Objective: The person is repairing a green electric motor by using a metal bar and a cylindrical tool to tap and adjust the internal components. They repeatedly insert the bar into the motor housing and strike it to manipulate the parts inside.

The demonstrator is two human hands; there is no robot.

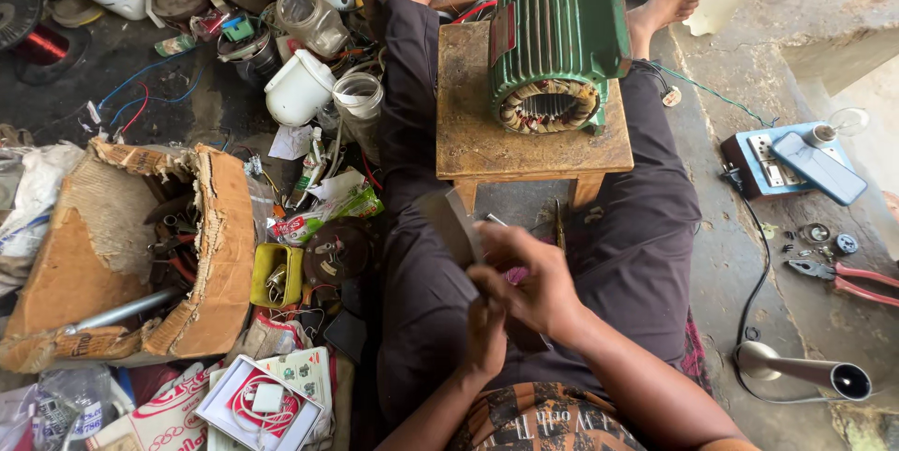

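Both hands, left (487, 334) and right (524, 278), clamp a grey sheet (454, 224) just below the stool (468, 133) bearing the stator (552, 48); folding or trimming it looks current, needing steady grip.

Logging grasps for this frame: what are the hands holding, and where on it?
Both hands, left hand and right hand, grip a flat grey sheet at its lower end; the upper end sticks out free. A pink object shows under the right hand; its hold cannot be told.

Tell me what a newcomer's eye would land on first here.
First the green finned motor housing, its copper windings showing, lying on a small wooden stool between the person's legs. Next, both hands, right hand and left hand, meeting over the lap around a flat grey strip. At left, a torn cardboard box holds tools.
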